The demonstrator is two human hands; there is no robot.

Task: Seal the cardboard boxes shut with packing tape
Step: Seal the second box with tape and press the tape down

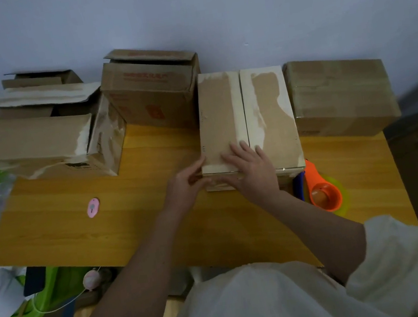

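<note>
Right hand (251,171) lies flat, fingers spread, pinning the near flaps of the closed cardboard box (246,117) at table centre; left hand (186,186), loosely open, steadies its corner. Tape dispenser (322,190) waits beside.

wooden table (77,227) | four cardboard boxes (244,115) | pink tag (93,207) | orange tape dispenser (322,190)

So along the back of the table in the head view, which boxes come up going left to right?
Open torn box → open printed box → closed box under both hands → closed box at the right end.
</note>
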